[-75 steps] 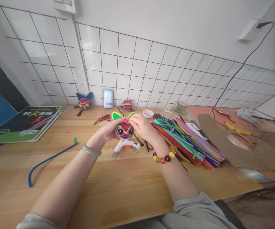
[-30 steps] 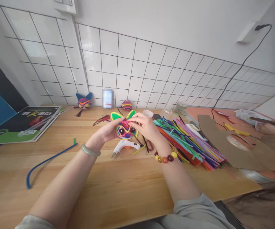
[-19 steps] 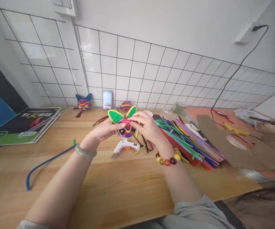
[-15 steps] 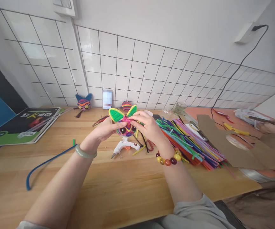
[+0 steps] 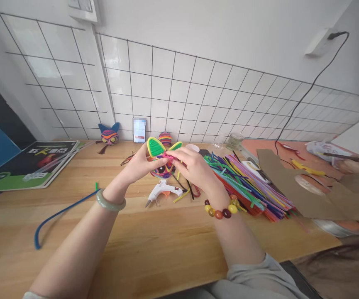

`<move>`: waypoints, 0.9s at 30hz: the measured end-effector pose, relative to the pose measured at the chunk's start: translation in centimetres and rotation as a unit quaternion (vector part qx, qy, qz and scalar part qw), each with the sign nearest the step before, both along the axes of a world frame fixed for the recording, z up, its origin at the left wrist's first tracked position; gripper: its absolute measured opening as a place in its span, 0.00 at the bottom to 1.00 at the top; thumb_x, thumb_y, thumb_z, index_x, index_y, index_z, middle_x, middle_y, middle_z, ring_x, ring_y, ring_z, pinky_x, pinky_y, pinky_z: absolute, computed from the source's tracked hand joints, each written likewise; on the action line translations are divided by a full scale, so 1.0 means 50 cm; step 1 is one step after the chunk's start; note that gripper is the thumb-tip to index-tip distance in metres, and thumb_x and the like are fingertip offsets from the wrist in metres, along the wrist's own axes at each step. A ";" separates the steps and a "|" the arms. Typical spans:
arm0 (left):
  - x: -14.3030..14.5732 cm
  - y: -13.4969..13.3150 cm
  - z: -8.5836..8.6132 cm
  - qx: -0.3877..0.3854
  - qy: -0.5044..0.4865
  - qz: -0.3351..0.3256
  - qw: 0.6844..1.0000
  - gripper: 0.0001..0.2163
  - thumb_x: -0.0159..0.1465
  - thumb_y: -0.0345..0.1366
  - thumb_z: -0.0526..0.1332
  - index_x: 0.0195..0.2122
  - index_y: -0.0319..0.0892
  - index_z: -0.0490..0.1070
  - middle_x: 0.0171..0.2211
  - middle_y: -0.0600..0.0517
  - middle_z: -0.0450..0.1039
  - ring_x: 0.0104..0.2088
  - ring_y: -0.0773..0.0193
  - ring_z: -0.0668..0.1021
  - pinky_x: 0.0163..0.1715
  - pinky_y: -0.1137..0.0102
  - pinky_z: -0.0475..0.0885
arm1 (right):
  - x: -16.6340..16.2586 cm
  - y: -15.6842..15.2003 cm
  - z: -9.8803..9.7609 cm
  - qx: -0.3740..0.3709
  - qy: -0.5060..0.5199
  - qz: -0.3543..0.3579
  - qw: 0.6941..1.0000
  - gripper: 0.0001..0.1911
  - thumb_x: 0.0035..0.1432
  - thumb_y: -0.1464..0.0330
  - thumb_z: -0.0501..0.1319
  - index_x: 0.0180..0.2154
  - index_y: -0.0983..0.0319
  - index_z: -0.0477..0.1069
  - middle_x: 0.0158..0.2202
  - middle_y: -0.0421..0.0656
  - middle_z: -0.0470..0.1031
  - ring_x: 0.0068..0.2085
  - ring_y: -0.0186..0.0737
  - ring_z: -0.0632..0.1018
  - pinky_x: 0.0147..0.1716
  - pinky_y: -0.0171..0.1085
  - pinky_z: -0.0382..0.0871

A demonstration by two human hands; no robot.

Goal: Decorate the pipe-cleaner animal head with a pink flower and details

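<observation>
A round, many-coloured pipe-cleaner animal head [image 5: 163, 168] with two green ears is held above the wooden table [image 5: 154, 245]. My left hand [image 5: 138, 166] is curled round its left side. My right hand [image 5: 191, 166] grips its right side, the fingertips pinching a small pink pipe-cleaner bow [image 5: 167, 155] at the top between the ears. A white glue gun [image 5: 162, 192] lies on the table just below the hands.
A big heap of coloured pipe cleaners [image 5: 247, 187] lies right of my hands, with cardboard sheets [image 5: 294, 187] beyond. A blue pipe cleaner [image 5: 57, 214] and a book [image 5: 26, 160] lie left. Two finished heads [image 5: 110, 135] stand by the tiled wall. Another person's hand [image 5: 353, 166] is at the far right.
Both hands have lifted the head slightly and turned it, so its face now tilts down and the ears point up and right. The pinch on the pink bow stays.
</observation>
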State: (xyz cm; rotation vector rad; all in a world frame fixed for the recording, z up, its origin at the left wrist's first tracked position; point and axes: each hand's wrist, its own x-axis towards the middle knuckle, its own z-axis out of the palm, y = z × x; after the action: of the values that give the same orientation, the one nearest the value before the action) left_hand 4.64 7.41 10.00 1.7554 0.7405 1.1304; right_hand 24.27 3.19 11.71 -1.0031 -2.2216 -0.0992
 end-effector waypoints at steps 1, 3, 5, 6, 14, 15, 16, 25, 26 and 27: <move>0.000 0.002 -0.004 0.009 0.006 0.009 1.000 0.20 0.56 0.43 0.69 0.44 0.41 0.66 0.41 0.49 0.74 0.40 0.61 0.76 0.40 0.68 0.73 | -0.001 0.000 -0.001 0.005 -0.005 -0.005 1.000 0.15 0.67 0.71 0.54 0.52 0.60 0.72 0.45 0.48 0.76 0.47 0.44 0.75 0.48 0.46 0.71; 0.000 0.005 -0.010 0.033 0.009 0.027 0.999 0.24 0.57 0.44 0.68 0.50 0.41 0.65 0.43 0.48 0.74 0.43 0.60 0.76 0.44 0.66 0.73 | -0.003 0.001 -0.002 0.017 -0.007 -0.013 1.000 0.15 0.67 0.71 0.54 0.52 0.61 0.72 0.45 0.48 0.75 0.47 0.45 0.75 0.48 0.47 0.71; -0.001 0.004 -0.015 0.054 0.008 0.033 0.998 0.30 0.60 0.45 0.66 0.60 0.45 0.57 0.49 0.46 0.72 0.47 0.59 0.76 0.48 0.63 0.72 | -0.004 0.002 -0.002 0.023 0.004 -0.010 1.000 0.15 0.67 0.71 0.54 0.51 0.62 0.72 0.46 0.49 0.75 0.48 0.45 0.74 0.49 0.46 0.71; -0.001 0.003 -0.016 0.069 0.013 0.033 0.997 0.33 0.61 0.45 0.64 0.64 0.47 0.52 0.54 0.45 0.70 0.49 0.58 0.75 0.50 0.62 0.71 | -0.003 0.002 -0.002 0.024 0.013 -0.006 1.000 0.14 0.67 0.70 0.54 0.51 0.62 0.72 0.46 0.49 0.75 0.48 0.45 0.74 0.49 0.46 0.71; -0.013 -0.002 -0.010 0.229 0.145 0.022 0.962 0.35 0.65 0.50 0.57 0.69 0.51 0.45 0.68 0.43 0.48 0.68 0.47 0.52 0.64 0.52 0.52 | 0.000 0.002 -0.003 0.001 0.071 0.021 0.997 0.14 0.68 0.69 0.53 0.52 0.58 0.70 0.47 0.47 0.73 0.49 0.43 0.75 0.49 0.46 0.71; -0.013 -0.003 -0.010 0.226 0.151 0.012 0.962 0.35 0.63 0.51 0.60 0.69 0.51 0.48 0.67 0.42 0.50 0.67 0.46 0.54 0.64 0.52 0.53 | 0.000 0.003 -0.004 0.001 0.072 0.021 0.997 0.14 0.68 0.69 0.53 0.52 0.58 0.70 0.47 0.47 0.73 0.49 0.43 0.75 0.49 0.46 0.71; -0.013 -0.004 -0.011 0.219 0.150 0.005 0.964 0.35 0.61 0.51 0.62 0.68 0.51 0.51 0.65 0.42 0.53 0.66 0.46 0.57 0.64 0.53 0.54 | 0.000 0.004 -0.005 0.000 0.074 0.021 0.997 0.14 0.67 0.69 0.53 0.52 0.58 0.70 0.47 0.47 0.73 0.48 0.43 0.75 0.49 0.46 0.71; 0.002 0.004 -0.023 0.145 0.062 0.022 0.987 0.26 0.55 0.46 0.70 0.54 0.46 0.69 0.49 0.43 0.72 0.49 0.52 0.75 0.50 0.59 0.70 | 0.005 0.015 -0.014 -0.015 0.129 0.021 0.991 0.12 0.65 0.67 0.57 0.50 0.57 0.72 0.46 0.45 0.74 0.49 0.42 0.75 0.50 0.45 0.71; 0.003 0.003 -0.022 0.135 0.061 0.020 0.989 0.26 0.55 0.45 0.70 0.53 0.45 0.70 0.48 0.44 0.73 0.47 0.53 0.76 0.49 0.60 0.70 | 0.006 0.016 -0.015 -0.023 0.136 0.020 0.990 0.12 0.65 0.67 0.57 0.50 0.57 0.71 0.47 0.45 0.75 0.49 0.42 0.76 0.50 0.45 0.71; 0.003 0.002 -0.021 0.126 0.063 0.018 0.990 0.25 0.55 0.45 0.69 0.53 0.44 0.70 0.47 0.44 0.74 0.46 0.53 0.76 0.48 0.61 0.71 | 0.006 0.017 -0.017 -0.033 0.142 0.018 0.989 0.13 0.65 0.67 0.57 0.50 0.57 0.70 0.48 0.45 0.75 0.49 0.42 0.76 0.50 0.45 0.72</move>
State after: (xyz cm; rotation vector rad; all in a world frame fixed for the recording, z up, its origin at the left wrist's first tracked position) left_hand 4.81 7.51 8.96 2.0483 0.7332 1.1872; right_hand 24.56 4.05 10.88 -0.9479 -1.9919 0.1279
